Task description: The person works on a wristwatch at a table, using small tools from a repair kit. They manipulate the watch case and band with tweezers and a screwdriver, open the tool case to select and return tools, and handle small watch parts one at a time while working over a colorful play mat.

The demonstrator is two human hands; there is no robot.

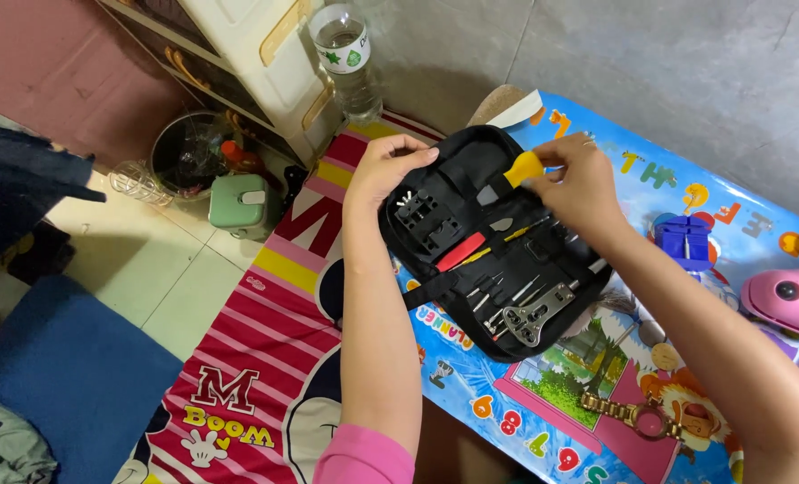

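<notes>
Right hand (579,190) is covering the yellow-handled tool's (522,168) far end; pink toy (792,300) is running off the right edge; small case tools (498,291) are too tiny to identify.

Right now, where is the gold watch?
In the head view, the gold watch lies on the colourful table mat, at the near right, below the open black tool case and apart from both hands.

Grey concrete wall (686,63) runs along the far side, scuffed, evenly lit. Floor: pale tiles (148,260), partly covered by a red-and-pink striped cartoon mat (265,358) and a blue cushion (59,376). Cream plastic drawer cabinet (256,54) in the corner, clear water bottle (346,58) just beside it. Small green container (243,204) and a dark pot (189,152) on the tiles nearby. Worktop (525,421) has a bright cartoon-print cover.
</notes>
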